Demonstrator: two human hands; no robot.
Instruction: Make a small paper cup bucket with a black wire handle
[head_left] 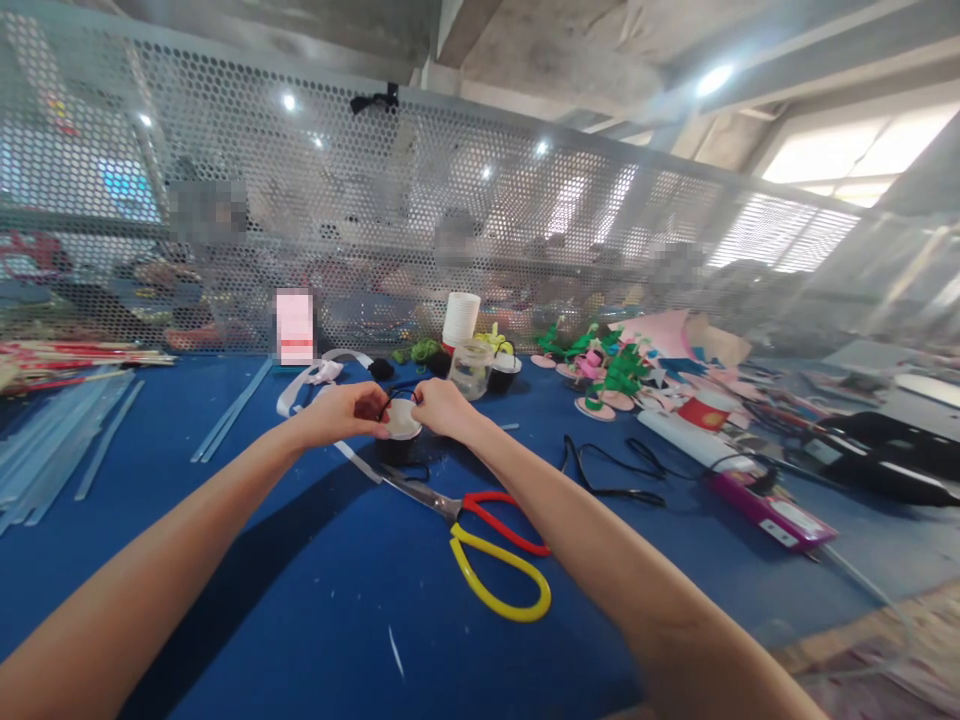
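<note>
My left hand (346, 412) has its fingers closed at the left side of a small round white cup (403, 420) with a thin black cord looped over it. From the other side, my right hand (442, 408) pinches at the cup's rim and the cord. Close in front of the cup lies a pair of scissors (455, 510) with one red and one yellow handle. A white ribbon (358, 462) runs under the left wrist toward the blades. Just behind my right hand stands a clear jar (471, 370), beside a small black pot (505, 374) with a white rim.
Glue sticks (64, 450) lie at the left. A stack of white paper cups (460, 320) stands at the back. Green paper plants (626, 372) on pink discs are to the right, near a black cable (611, 470) and a purple power strip (772, 510). A perforated metal screen (337, 220) borders the blue table.
</note>
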